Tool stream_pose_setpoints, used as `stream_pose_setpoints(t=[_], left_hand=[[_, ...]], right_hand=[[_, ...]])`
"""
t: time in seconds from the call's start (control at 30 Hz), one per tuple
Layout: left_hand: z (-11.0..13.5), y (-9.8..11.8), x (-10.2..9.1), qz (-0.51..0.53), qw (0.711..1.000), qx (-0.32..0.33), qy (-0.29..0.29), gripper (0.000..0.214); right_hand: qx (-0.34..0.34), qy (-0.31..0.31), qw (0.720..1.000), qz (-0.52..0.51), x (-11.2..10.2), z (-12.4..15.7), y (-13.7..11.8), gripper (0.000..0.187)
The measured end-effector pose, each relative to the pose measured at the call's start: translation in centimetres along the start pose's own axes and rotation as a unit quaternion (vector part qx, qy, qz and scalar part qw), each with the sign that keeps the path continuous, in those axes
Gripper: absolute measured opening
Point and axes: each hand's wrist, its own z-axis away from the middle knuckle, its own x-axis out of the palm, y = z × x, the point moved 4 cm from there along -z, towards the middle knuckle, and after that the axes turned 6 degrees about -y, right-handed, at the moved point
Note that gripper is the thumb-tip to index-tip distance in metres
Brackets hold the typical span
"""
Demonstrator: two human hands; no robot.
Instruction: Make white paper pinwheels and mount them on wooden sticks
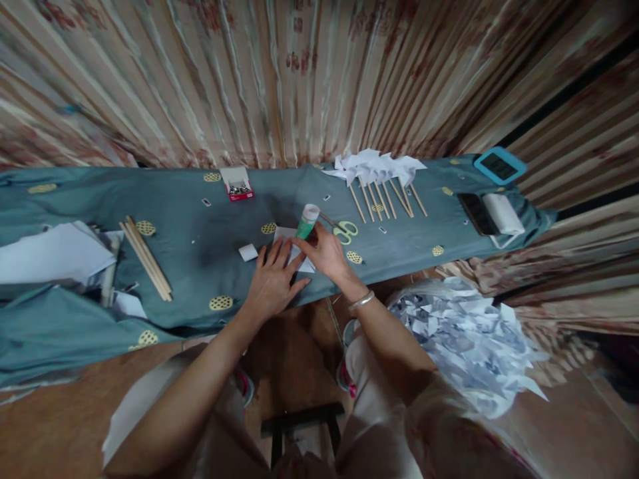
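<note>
My left hand (272, 279) lies flat with fingers spread on a white paper square (287, 234) on the blue-grey cloth-covered table (190, 226). My right hand (324, 253) is closed around a green glue stick (306, 223) with a white cap, held tilted over the paper. A small white paper piece (248, 252) lies just left of my left hand. Green-handled scissors (344, 231) rest right of the glue stick.
Several paper pinwheels on wooden sticks (379, 179) lie at the back right. Loose wooden sticks (146, 258) and white sheets (50, 253) are at the left, a red pin box (238, 183) at the back, a phone (476, 213) at the right. A bag of paper scraps (464, 339) stands by my right knee.
</note>
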Motion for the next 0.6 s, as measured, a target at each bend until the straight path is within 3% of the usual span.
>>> stream_pose_setpoints(t=[0.13,0.6], left_hand=[[0.15,0.06,-0.15,-0.001,1.0,-0.004,-0.021,0.055],[0.3,-0.23,0.57,0.027,1.0,-0.005,-0.002,0.06]], right_hand=[[0.002,0.005,1.0,0.01,-0.15,-0.15,0.4,0.033],[-0.041,0.026,0.997,0.054,0.21,0.01,0.52,0.044]])
